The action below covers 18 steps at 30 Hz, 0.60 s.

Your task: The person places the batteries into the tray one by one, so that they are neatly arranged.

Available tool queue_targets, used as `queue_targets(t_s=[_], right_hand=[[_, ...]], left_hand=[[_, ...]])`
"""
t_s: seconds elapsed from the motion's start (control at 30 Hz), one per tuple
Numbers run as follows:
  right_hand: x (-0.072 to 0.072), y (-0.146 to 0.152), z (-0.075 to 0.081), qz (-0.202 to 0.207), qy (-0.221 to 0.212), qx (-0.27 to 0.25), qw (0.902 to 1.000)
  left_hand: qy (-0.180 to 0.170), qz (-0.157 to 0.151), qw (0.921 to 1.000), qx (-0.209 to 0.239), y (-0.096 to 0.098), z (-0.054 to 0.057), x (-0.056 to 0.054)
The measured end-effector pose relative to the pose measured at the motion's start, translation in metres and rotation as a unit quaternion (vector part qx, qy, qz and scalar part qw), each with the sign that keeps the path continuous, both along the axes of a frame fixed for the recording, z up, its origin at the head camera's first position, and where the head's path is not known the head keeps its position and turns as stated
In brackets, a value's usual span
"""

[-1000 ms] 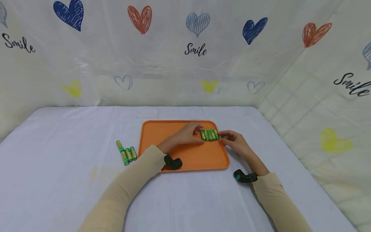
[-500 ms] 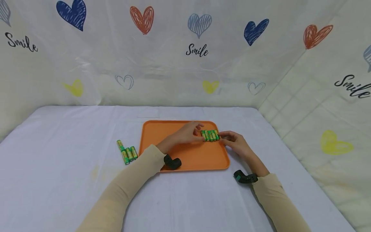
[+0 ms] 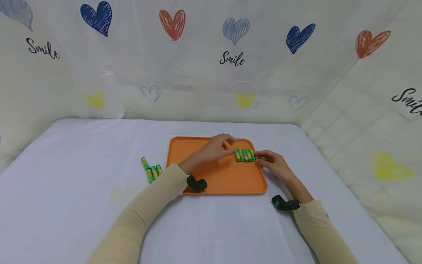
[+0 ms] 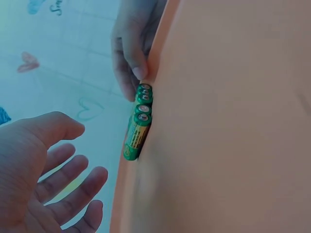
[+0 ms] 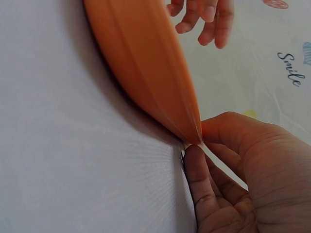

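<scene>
In the head view, a row of several green-and-yellow batteries (image 3: 245,155) lies side by side along the right part of an orange tray (image 3: 217,181). My left hand (image 3: 213,148) hovers over the tray to the left of the row, its fingers loosely bent and holding nothing. In the left wrist view a gap separates that hand (image 4: 53,179) from the nearest battery (image 4: 138,136). My right hand (image 3: 273,164) is at the row's right end, with thumb and fingertips touching the tray's rim (image 5: 182,82). Whether it also touches the last battery is hard to tell.
More batteries (image 3: 150,172) lie on the white cloth (image 3: 82,176) left of the tray, partly hidden by the left sleeve (image 3: 155,200). Behind the table hangs a pale sheet (image 3: 194,69) printed with hearts. A black wrist device (image 3: 196,183) sits at the left cuff.
The head view has shifted, so the scene sits slightly further right. My left hand has drawn a little away from the battery row. The right hand stays at the row's right end.
</scene>
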State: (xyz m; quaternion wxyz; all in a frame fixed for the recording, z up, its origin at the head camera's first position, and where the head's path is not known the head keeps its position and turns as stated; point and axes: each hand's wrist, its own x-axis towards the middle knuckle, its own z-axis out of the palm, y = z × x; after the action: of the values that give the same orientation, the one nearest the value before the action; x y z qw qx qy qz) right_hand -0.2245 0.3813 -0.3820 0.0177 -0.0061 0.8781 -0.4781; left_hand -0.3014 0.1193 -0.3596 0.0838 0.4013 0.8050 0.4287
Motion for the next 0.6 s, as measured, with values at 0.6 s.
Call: queue_targets(t_s=[0.6], right_hand=[[-0.002, -0.001, -0.001, 0.011, 0.003, 0.024, 0.9997]], left_hand=[[0.032, 0.018, 0.9993, -0.009, -0.035, 0.012, 0.004]])
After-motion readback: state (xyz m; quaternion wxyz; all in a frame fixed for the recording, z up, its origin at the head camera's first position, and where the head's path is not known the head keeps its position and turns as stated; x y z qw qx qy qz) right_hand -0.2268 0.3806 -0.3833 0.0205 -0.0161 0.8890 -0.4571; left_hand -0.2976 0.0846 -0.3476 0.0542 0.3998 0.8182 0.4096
